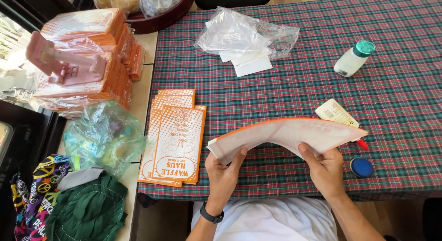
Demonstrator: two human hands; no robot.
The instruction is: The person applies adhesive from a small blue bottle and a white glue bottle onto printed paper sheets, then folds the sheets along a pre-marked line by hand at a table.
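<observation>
Head view, looking down: stack of flat paper bags (pixel 287 133), white with orange edge, bowed upward between both hands above a plaid-covered surface (pixel 299 84), seemingly flexed to loosen the sheets. Left hand (pixel 224 169) pinching the near-left end, thumb on top; right hand (pixel 324 169) pinching the lower edge, wrist bent. Beyond left grip, orange printed bags (pixel 177 137); beside right grip, blue cap (pixel 362 167).

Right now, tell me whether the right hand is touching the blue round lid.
Apart. The head view shows checked cloth between the right hand and the blue round lid.
</observation>
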